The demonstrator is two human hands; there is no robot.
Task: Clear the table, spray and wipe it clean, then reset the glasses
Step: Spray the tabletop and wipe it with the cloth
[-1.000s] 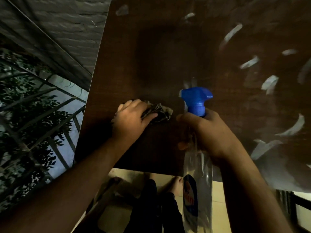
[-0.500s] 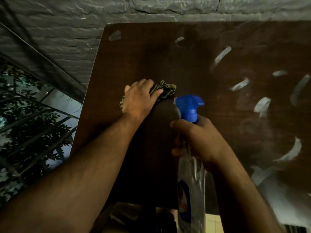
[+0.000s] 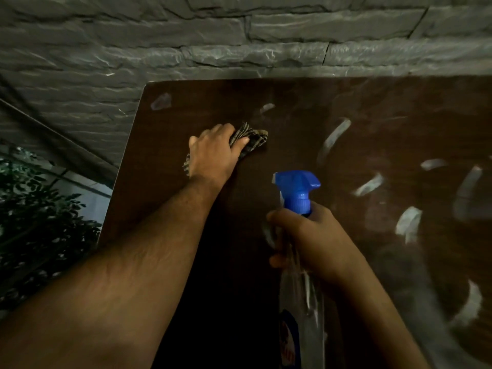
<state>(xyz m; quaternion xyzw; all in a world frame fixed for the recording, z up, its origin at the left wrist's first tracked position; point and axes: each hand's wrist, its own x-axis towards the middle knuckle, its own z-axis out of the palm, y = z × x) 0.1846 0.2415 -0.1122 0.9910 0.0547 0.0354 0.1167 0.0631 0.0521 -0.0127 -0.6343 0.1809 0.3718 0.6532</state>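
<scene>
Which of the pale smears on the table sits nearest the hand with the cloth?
The small smear just beyond the cloth that the left hand grips. The other smears lie farther right, and one sits at the table's far-left corner.

My left hand (image 3: 213, 150) presses a bunched checked cloth (image 3: 253, 141) onto the dark brown desk (image 3: 306, 145), fingers curled over it, near the far left corner. My right hand (image 3: 311, 243) grips the neck of a clear spray bottle (image 3: 300, 310) below its blue trigger head (image 3: 296, 187), nearer me than the cloth. Pale streaks shine on the desk right of both hands. A grey stone wall (image 3: 186, 35) runs beyond the left hand.
</scene>
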